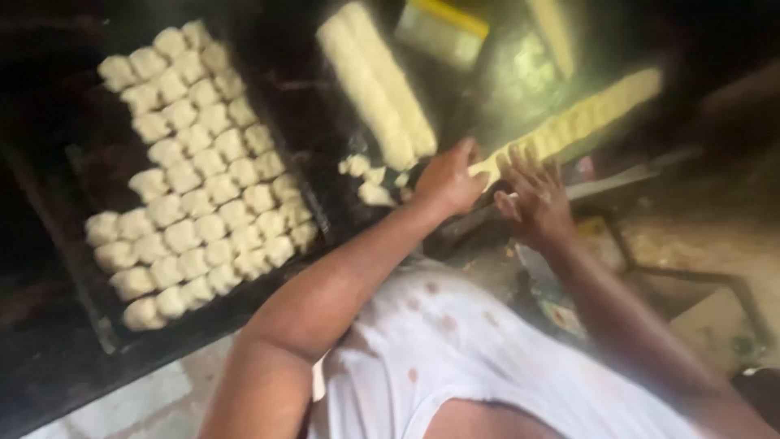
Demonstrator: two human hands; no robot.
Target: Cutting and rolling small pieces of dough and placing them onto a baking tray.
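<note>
Both hands work a dough rope (pixel 569 122) on the dark tabletop (pixel 325 154): left hand (pixel 445 180) pinching its near end, right hand (pixel 532 199) splayed beside, where a hard tug could tear it.

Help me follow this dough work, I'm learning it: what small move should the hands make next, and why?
Probably pinch off the near end of the scored dough strip. Both the left hand and the right hand sit at that end, a few loose cut pieces lie beside them, and the tray already holds rows of dough pieces.
</note>
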